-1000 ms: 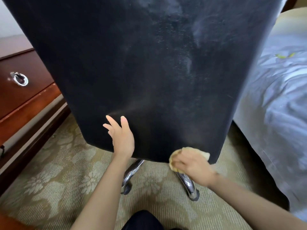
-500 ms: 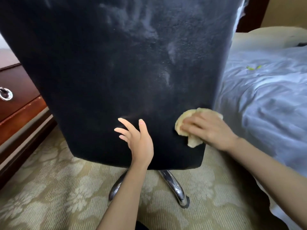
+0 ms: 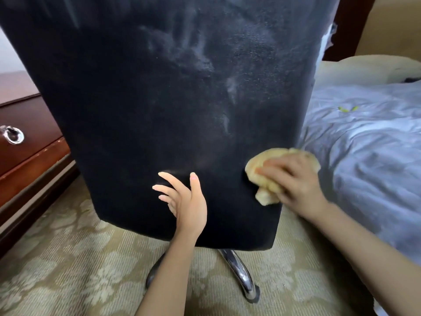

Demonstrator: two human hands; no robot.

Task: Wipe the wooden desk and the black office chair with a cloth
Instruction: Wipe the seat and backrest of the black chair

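Observation:
The back of the black office chair (image 3: 170, 99) fills most of the view, with pale dusty streaks on its upper part. My right hand (image 3: 293, 181) presses a yellow cloth (image 3: 262, 172) against the chair back near its lower right edge, fingers over the cloth. My left hand (image 3: 184, 199) rests open on the lower middle of the chair back, fingers spread and straight. The wooden desk (image 3: 27, 142) shows at the left edge with a drawer and a metal ring pull (image 3: 12, 134).
Chrome chair legs (image 3: 239, 272) stand on patterned beige carpet (image 3: 68, 270) below the chair back. A bed with a grey-blue duvet (image 3: 369, 156) lies close on the right. A dark headboard (image 3: 348, 26) rises at the upper right.
My right hand has carried the cloth up from the chair back's bottom edge to its lower right side. The left hand stays flat on the chair.

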